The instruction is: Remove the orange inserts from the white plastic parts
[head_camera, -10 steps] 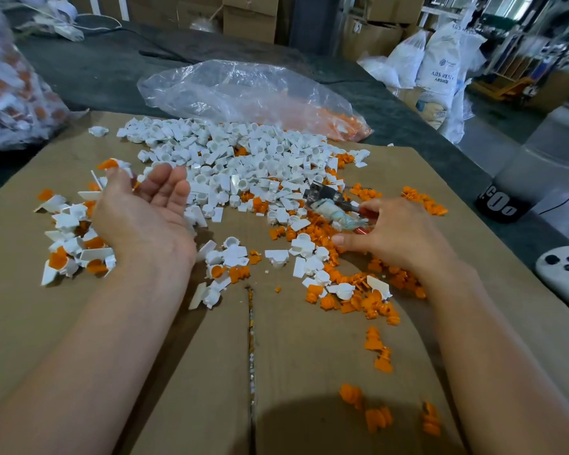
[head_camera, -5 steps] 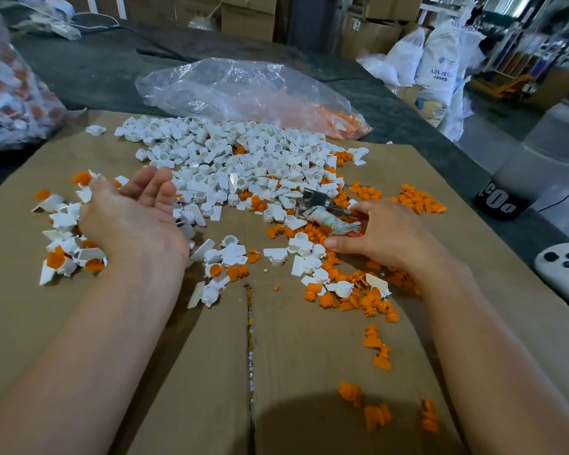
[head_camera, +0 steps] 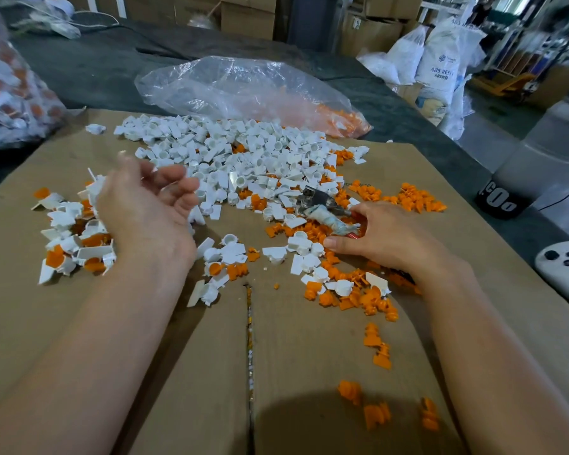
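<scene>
A wide heap of white plastic parts [head_camera: 243, 152] lies at the back of the cardboard [head_camera: 309, 356]. A smaller pile of white parts with orange inserts [head_camera: 69, 244] sits at the left. Loose orange inserts [head_camera: 358, 297] are scattered at the centre right. My left hand [head_camera: 145, 208] hovers palm up beside the left pile, fingers loosely curled and blurred, with nothing seen in it. My right hand [head_camera: 385, 238] grips the taped handles of metal pliers [head_camera: 316, 205], whose jaws rest among the parts.
A clear plastic bag [head_camera: 243, 90] with orange pieces lies behind the heap. Another full bag [head_camera: 10, 93] stands at the far left. A white device [head_camera: 565, 267] and a dark container [head_camera: 506, 198] sit off the cardboard's right edge.
My left hand moved a little left and its fingers curled inward; the orange-and-white part at its fingertips is no longer seen. My right hand stayed on the pliers.
</scene>
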